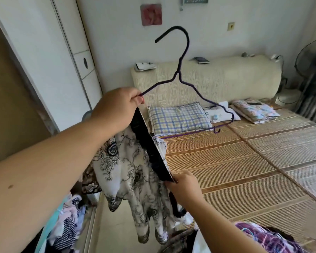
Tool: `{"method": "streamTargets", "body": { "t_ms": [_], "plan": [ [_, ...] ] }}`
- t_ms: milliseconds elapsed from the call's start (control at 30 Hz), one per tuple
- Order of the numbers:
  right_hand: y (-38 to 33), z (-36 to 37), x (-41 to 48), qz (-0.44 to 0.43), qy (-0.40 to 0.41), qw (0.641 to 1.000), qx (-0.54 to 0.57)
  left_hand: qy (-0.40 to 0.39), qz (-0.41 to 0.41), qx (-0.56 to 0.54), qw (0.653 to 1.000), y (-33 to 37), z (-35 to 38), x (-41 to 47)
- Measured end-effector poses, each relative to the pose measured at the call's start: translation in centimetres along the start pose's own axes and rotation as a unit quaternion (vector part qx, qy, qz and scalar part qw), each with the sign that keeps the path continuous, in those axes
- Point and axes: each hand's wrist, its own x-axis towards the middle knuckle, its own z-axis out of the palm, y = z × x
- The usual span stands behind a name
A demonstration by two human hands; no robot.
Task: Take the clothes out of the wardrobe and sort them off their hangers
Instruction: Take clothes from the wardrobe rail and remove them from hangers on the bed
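At the bed's left edge, your left hand pinches the purple hanger while your right hand grips the printed garment by its black band, so the cloth looks half freed, and you next need to pull it clear of the bar.

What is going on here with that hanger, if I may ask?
A person beside a bed with a woven straw mat is working a white, black-patterned garment off a dark purple wire hanger. The left hand grips the hanger's end and the garment's black waistband; the right hand pinches the waistband's other end. Whether it is fully free is unclear.
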Motion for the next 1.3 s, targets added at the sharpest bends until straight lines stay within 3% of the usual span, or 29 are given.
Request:
{"method": "streamTargets", "body": {
  "t_ms": [100,233,433,533,700,967,1200,1300],
  "plan": [
    [3.7,-0.9,-0.6,0.008,-0.046,0.997,-0.069,0.018,0.010,0.011,1.000,0.0,-0.6,0.0],
    [7.6,-6.1,-1.2,0.012,-0.031,0.994,-0.107,0.014,0.004,0.046,0.999,-1.5,-1.0,-0.2],
    [8.2,-14.9,-2.3,0.034,0.048,0.998,-0.009,-0.053,0.033,0.006,0.998,-3.2,0.5,-2.2],
    [7.9,-16.9,-3.0,0.064,0.096,0.989,0.091,-0.050,0.052,-0.024,0.997,-3.4,1.2,-2.8],
    [7.4,-19.1,-4.5,0.108,0.122,0.973,0.161,-0.034,0.115,-0.087,0.989,-2.4,1.8,-3.2],
    [5.0,-21.1,-8.0,0.156,0.111,0.971,0.146,-0.020,0.148,-0.163,0.975,-3.4,2.6,-1.7],
    [2.9,-21.3,-11.5,0.144,0.082,0.970,0.179,-0.092,0.210,-0.154,0.961,-4.1,3.1,-2.6],
    [1.8,-20.9,-12.1,0.132,0.095,0.978,0.134,-0.115,0.238,-0.139,0.954,-3.6,3.5,-3.7]
  ]
}}
